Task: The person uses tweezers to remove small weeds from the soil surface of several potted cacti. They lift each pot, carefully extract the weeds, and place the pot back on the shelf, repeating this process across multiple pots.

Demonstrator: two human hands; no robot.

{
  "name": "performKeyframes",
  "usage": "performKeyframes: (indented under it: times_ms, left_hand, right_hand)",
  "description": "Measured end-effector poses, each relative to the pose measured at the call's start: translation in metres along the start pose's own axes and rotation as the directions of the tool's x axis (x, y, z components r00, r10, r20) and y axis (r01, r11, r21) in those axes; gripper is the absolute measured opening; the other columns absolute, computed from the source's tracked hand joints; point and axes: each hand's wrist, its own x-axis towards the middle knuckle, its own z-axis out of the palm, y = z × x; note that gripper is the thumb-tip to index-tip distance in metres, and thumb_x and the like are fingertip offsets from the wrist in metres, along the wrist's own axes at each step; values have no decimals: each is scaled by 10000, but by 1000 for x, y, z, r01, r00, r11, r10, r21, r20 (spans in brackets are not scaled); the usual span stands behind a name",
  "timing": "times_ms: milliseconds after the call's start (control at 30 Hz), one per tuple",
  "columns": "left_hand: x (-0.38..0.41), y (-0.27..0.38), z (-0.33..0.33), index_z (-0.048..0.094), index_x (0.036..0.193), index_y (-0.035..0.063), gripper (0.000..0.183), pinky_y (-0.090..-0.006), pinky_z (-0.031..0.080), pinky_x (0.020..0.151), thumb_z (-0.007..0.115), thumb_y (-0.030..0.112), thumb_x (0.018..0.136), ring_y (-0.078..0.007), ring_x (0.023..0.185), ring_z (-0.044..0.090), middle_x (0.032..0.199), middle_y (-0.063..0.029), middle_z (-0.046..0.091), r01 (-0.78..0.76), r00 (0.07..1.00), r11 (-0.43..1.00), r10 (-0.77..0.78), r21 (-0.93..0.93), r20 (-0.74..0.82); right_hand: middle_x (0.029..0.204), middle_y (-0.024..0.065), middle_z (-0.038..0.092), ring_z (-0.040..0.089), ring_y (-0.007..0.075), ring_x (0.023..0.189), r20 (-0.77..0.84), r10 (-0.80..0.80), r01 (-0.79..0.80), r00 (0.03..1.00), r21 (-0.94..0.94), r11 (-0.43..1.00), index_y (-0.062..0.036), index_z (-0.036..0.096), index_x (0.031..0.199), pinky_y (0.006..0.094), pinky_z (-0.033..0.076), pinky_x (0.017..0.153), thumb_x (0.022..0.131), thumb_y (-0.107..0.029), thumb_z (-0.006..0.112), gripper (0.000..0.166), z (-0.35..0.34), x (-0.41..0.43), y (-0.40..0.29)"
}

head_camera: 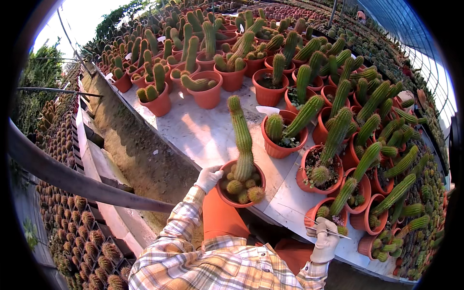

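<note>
My gloved left hand (209, 178) grips the left rim of a terracotta-coloured pot (240, 204) at the front edge of the bench. In that pot stands a tall, ribbed columnar cactus (242, 145), slightly bent, with several small round cacti (235, 187) around its base. My gloved right hand (323, 237) holds a thin, pointed metal tool (340, 235), apparently long tweezers. Just behind the right hand is a potted cactus (342, 197) with a leaning stem; the hand partly hides its pot, and I cannot tell whether they touch.
More potted cacti (320, 174) crowd the right and back of the pale bench (195, 132). White plant labels (267, 110) stick up among them. A dark curved pipe (90, 185) crosses at left, above a dirt aisle (145, 159). Trays of small round cacti (90, 235) line the far left.
</note>
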Motion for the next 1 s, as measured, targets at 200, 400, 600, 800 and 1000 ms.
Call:
performKeyframes:
  times_ms: [200, 400, 600, 800, 1000]
  left_hand:
    - [-9, -3, -14, 588, 1123, -55, 308, -244, 453, 818, 536, 111, 869, -114, 874, 585, 984, -65, 647, -19, 985, 998, 8, -61, -171]
    - [12, -7, -38, 580, 1121, -72, 294, -244, 461, 789, 542, 90, 878, -116, 842, 584, 971, -65, 644, -39, 970, 990, 5, -138, -243]
    - [39, -2, -58, 615, 1096, -36, 282, -229, 449, 761, 552, 95, 854, -99, 810, 571, 928, -37, 649, -66, 932, 979, -8, -192, -362]
    - [73, -14, -95, 637, 1075, -15, 281, -229, 453, 713, 559, 108, 835, -80, 763, 563, 886, -13, 648, -113, 855, 970, -17, -218, -519]
    - [114, -16, -147, 673, 1017, 9, 254, -236, 453, 647, 576, 138, 821, -80, 695, 564, 816, -3, 647, -69, 723, 990, -34, -121, -690]
  right_hand:
    - [712, 94, 570, 574, 141, 556, 88, 20, -19, 996, -23, 1000, 67, 577, 904, 239, 491, 503, 839, -66, 527, 157, 10, 10, 8]
    - [721, 95, 566, 575, 143, 551, 89, 78, -72, 993, -72, 995, 73, 573, 908, 244, 498, 482, 845, -60, 535, 152, 21, 15, 16]
    - [720, 117, 572, 582, 158, 542, 79, 80, -73, 994, -84, 994, 69, 559, 910, 262, 508, 475, 843, -58, 543, 145, 33, 22, 21]
    - [786, 125, 575, 587, 191, 545, 84, 64, -51, 994, -156, 987, 75, 525, 979, 298, 496, 439, 844, -94, 513, 216, 45, 25, 16]
    - [732, 116, 559, 580, 191, 504, 89, 65, -52, 994, -142, 989, 71, 533, 959, 295, 506, 429, 846, -66, 506, 180, 39, 40, 38]
